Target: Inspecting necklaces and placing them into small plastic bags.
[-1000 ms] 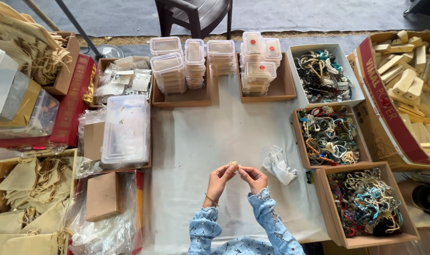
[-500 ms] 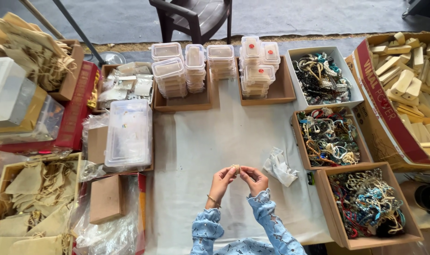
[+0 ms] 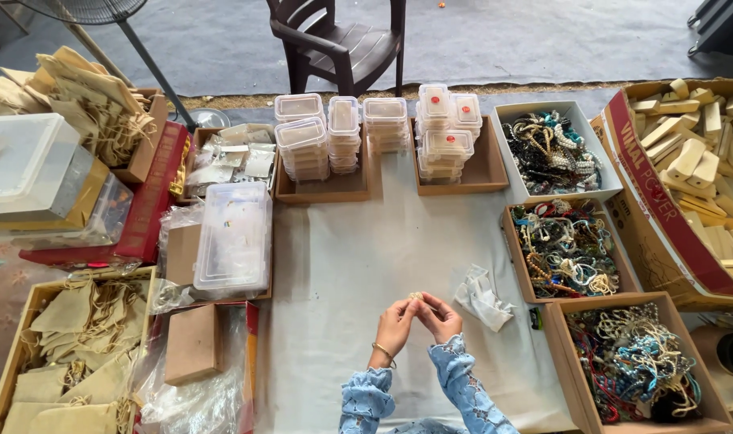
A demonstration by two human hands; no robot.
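Left hand (image 3: 395, 321) and right hand (image 3: 440, 317) both pinching small beaded bracelet (image 3: 415, 296). Best kept low over white cloth (image 3: 342, 265), grip light on beads.

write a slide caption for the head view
Both hands, left hand and right hand, pinch a small beaded piece over a white cloth.

A jewellery packing workshop: cardboard boxes of beaded bracelets (image 3: 566, 247), stacked clear plastic containers (image 3: 305, 148), cloth drawstring pouches (image 3: 85, 321).
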